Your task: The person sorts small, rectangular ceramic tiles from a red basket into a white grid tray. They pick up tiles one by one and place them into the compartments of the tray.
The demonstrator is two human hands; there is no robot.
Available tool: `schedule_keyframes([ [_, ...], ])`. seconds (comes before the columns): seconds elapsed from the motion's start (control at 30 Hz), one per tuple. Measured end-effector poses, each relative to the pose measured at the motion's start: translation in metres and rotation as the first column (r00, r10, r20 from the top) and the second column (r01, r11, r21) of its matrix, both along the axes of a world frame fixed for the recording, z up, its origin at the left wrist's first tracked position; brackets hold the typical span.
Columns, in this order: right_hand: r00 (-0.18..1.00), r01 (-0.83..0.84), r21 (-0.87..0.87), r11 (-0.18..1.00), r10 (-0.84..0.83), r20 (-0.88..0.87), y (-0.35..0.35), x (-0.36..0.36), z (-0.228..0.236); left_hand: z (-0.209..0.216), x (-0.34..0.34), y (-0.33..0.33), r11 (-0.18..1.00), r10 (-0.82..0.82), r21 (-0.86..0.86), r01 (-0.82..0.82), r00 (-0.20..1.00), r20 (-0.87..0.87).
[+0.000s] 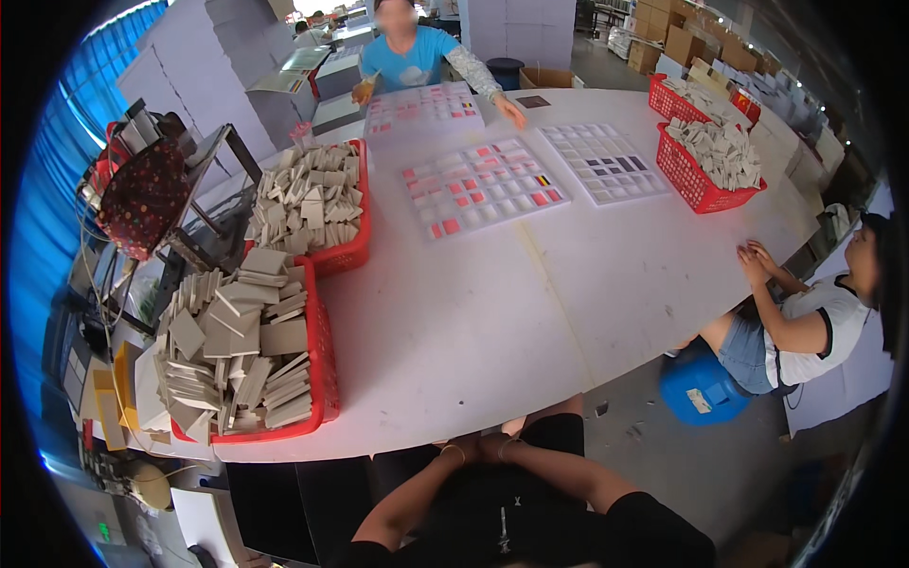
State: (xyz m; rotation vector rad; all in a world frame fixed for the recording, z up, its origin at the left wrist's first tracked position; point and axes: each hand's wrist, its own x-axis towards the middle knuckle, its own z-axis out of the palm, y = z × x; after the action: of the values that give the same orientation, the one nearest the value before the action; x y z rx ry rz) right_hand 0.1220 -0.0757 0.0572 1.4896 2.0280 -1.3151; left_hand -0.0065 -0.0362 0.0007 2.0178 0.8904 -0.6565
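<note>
My left hand [462, 449] and my right hand [495, 446] rest close together in my lap, just below the near edge of the white table [454, 350]. Both wrists bend inward, and the fingers are too dark and hidden to make out. Neither hand touches anything on the tabletop. Beyond them lies a white compartment tray [445, 197] with pink pieces in some cells. To its right is another tray [598, 163] holding dark pieces. A red basket [327, 350] heaped with flat grey-white tiles [232, 331] is the nearest container to my left.
A second red basket [363, 204] of tiles stands behind the first; two more red baskets [677, 175] are at the far right. Across the table a person in blue [426, 64] reaches beside a third tray [426, 112]. Another person [805, 322] sits at right on a blue drum [703, 388].
</note>
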Motion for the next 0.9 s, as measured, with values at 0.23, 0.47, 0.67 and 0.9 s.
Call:
schedule_keyframes([
  [0.23, 0.801, -0.258, 0.085, 0.962, 0.262, -0.539, 0.024, 0.092, 0.147, 0.201, -0.026, -0.003, 0.891, 0.276, -0.453, -0.017, 0.812, 0.513],
  [0.47, 0.572, 0.779, 0.613, 0.133, -0.552, -0.607, 0.204, 0.276, 0.114, 0.169, 0.027, 0.159, 0.628, 0.339, 0.041, -0.777, 0.322, 0.884],
  [0.67, 0.304, 0.641, 0.766, -0.051, -0.899, -0.315, 0.305, 0.369, 0.056, 0.123, 0.075, 0.283, 0.405, 0.347, 0.284, -0.869, 0.434, 0.831],
  [0.9, 0.127, 0.512, 0.858, 0.033, -0.991, -0.038, 0.351, 0.367, 0.052, 0.135, 0.091, 0.321, 0.366, 0.379, 0.531, -0.764, 0.644, 0.665],
])
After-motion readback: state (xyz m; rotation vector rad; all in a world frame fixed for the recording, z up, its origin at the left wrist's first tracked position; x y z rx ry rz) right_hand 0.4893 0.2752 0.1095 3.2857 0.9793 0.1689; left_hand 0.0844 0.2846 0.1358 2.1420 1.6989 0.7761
